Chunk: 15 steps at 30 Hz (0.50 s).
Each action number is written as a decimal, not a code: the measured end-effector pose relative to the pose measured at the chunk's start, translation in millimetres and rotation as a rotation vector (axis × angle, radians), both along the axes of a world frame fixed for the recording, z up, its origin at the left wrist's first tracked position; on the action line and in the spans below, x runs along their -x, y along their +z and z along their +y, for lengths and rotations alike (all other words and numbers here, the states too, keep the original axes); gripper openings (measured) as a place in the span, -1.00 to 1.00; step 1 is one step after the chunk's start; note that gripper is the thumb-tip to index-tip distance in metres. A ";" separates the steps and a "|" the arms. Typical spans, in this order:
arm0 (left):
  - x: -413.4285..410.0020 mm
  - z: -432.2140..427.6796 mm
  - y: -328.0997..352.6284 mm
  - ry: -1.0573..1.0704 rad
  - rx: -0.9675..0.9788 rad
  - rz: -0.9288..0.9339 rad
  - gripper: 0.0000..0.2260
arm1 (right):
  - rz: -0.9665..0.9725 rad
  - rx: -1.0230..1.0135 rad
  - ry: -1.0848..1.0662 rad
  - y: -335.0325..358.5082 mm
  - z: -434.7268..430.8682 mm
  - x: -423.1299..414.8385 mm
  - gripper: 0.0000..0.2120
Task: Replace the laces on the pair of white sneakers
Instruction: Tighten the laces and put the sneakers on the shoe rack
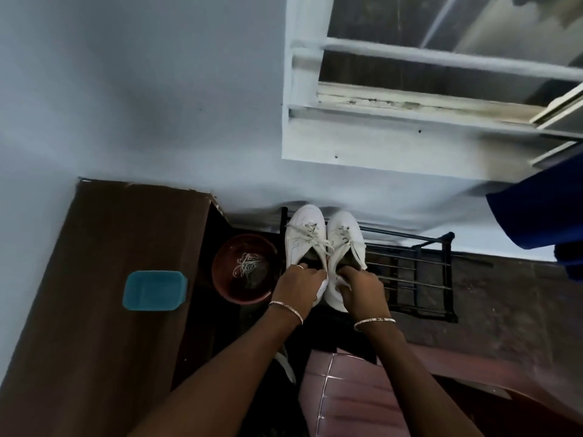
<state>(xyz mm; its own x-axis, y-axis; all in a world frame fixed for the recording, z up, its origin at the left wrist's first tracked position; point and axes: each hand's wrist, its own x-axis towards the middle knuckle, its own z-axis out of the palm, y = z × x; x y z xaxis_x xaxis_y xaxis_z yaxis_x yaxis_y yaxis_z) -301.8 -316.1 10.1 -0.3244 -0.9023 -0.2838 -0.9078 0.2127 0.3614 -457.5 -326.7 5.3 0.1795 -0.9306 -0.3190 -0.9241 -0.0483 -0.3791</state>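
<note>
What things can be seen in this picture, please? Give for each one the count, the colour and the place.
white sneakers: 2, white, side by side on the black rack, toes toward the wall, laces still in
black rack: 1, black metal bars, against the wall, right of the bowl
bowl: 1, reddish brown, on the floor left of the sneakers
loose laces: one bundle, whitish, inside the bowl
container: 1, teal, on the brown table
brown table: 1, brown, left side
window: 1, pale frame, above the sneakers
blue cloth: 1, blue, right edge
left hand: 1, gripping the left sneaker's heel, bangle on wrist
right hand: 1, gripping the right sneaker's heel, bangle on wrist
</note>
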 end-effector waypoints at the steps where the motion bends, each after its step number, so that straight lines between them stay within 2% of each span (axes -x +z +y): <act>1: 5.0 -3.1 -16.7 -0.005 0.002 0.003 -0.60 | 0.009 -0.005 -0.006 -18.6 -2.3 3.3 -0.82; 10: 25.3 8.1 -119.4 -0.135 0.200 -0.027 -0.92 | 0.067 0.003 -0.004 -101.7 -11.1 23.1 -0.77; 15: 27.6 22.2 -158.1 -0.070 0.264 -0.008 -0.87 | 0.115 -0.070 0.068 -116.6 -16.2 26.0 -0.87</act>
